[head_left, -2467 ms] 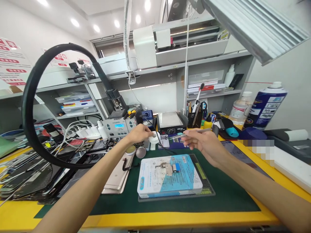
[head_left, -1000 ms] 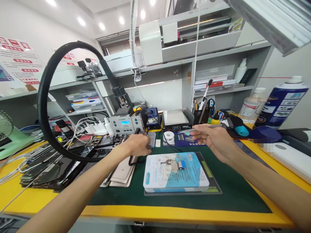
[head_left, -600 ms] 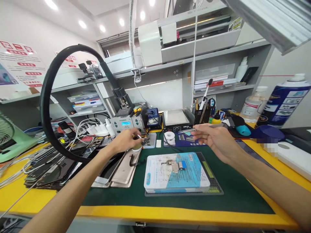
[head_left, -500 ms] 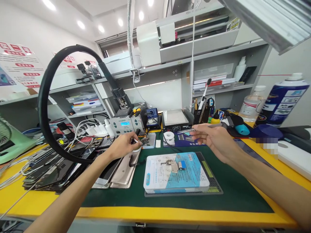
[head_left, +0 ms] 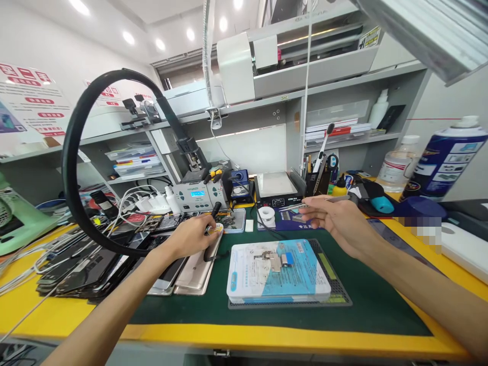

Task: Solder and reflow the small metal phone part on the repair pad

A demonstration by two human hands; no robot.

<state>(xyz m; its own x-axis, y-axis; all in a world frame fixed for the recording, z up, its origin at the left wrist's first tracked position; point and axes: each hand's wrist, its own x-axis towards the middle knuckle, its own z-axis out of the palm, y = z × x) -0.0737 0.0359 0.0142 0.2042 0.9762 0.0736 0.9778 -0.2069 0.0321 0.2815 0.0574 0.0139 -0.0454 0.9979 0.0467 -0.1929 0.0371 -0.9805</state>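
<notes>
Small round tin (head_left: 215, 230): shallow, yellowish paste showing in its open top, sits at the back left of the green mat (head_left: 362, 305), right at the fingertips of the left hand (head_left: 189, 236), partly hidden by them. A thin black tool handle (head_left: 215, 209) rises just behind it; cannot tell whether the hand grips it. Tweezers (head_left: 305, 205): slim, silvery metal, lying about level in the air, tips pointing left, pinched between thumb and fingers of the right hand (head_left: 337, 222), raised above the mat behind the white-and-blue card (head_left: 278, 269). Tips look empty, too small to be sure.
</notes>
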